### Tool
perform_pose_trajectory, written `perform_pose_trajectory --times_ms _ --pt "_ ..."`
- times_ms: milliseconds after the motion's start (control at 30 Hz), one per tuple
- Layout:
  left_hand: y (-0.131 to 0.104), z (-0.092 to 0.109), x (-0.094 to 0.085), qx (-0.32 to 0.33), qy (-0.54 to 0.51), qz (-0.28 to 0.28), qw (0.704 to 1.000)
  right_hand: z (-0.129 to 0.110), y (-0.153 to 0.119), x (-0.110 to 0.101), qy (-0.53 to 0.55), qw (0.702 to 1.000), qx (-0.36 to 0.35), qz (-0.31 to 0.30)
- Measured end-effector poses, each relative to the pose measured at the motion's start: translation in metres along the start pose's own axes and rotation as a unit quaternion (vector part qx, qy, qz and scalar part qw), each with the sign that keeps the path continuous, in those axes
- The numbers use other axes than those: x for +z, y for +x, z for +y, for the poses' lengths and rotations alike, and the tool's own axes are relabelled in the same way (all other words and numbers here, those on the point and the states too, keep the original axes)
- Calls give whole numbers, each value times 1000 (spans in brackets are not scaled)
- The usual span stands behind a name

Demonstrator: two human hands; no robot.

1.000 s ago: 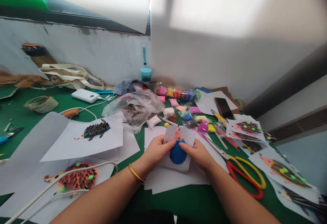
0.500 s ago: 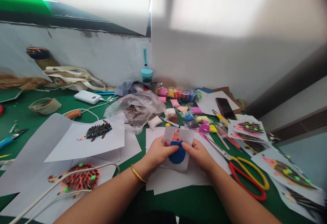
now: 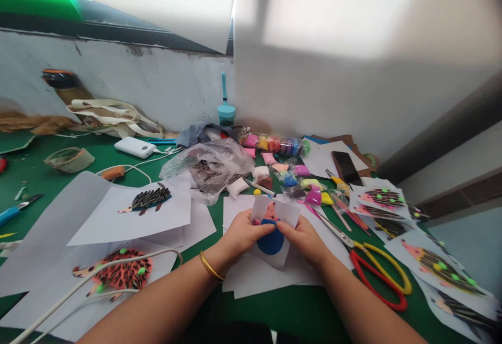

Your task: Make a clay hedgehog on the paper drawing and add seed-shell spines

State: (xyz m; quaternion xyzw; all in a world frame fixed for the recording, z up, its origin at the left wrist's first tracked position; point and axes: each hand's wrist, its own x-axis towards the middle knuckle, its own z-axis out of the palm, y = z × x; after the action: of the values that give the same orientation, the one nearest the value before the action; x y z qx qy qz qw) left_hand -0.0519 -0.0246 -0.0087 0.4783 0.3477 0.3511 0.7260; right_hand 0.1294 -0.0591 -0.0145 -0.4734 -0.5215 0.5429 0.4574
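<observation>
Between my hands is a white sheet of paper [image 3: 279, 258] with a clay hedgehog on it, its body a blue clay oval [image 3: 271, 242] and its head pink clay [image 3: 270, 211]. My left hand [image 3: 243, 233] grips the paper's left side, thumb pressed on the blue clay. On the other side my right hand [image 3: 306, 235] holds the paper's right edge, its thumb on the blue clay near the head. Both hands' other fingers are hidden behind the paper. Under it lie several white sheets [image 3: 243, 284] on the green table.
Big scissors [image 3: 376, 265] with red and yellow handles lie at right, beside finished hedgehog pictures [image 3: 439, 263]. Behind are clay packets [image 3: 314, 195] and a plastic bag of sunflower seeds [image 3: 207, 169]. A white cable [image 3: 90, 276] crosses a hedgehog picture at left.
My right thumb has shifted slightly left and down over the blue clay. The paper is tilted a little differently; both hands still hold it.
</observation>
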Motion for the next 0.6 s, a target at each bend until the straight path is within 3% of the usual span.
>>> perform_pose_trajectory --times_ms 167,433,600 --pt "-1 2 1 -8 6 -5 1000 -3 1 3 -26 999 3 18" --pt "-1 8 2 -36 29 64 997 6 2 -3 9 1000 21 -17" --pt "0 4 0 -34 13 11 999 2 1 -1 12 1000 24 -3"
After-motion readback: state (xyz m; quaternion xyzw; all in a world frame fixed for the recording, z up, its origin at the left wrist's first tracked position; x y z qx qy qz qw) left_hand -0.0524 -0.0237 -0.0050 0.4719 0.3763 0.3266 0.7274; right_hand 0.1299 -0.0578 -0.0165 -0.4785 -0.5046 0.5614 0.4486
